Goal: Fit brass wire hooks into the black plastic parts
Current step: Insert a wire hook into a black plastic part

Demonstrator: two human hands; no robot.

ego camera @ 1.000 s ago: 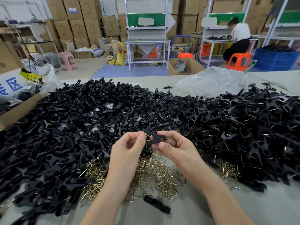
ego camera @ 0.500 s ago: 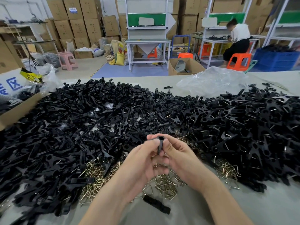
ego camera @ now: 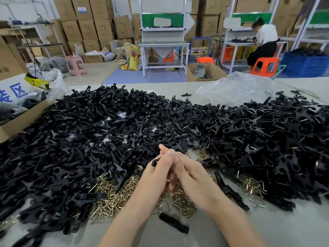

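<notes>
I had the left hand and the right hand pressed together just above the surface. Their fingers were curled tight with almost no gap between them, and both gripped one black plastic part. Only its end poked out past the left knuckles, with a dark sliver showing between the two hands (whether a hook sat in it, I could not tell). Under the hands lay the heap of brass wire hooks, and around that the big pile of black parts spread across the surface. One loose black piece lay alone between the forearms.

As for writing, the cardboard box at the left edge carried large blue characters, the plainest being "区". The yellow-and-black label beside it was too blurred to read, as was the blue sticker on the stacked cartons.
</notes>
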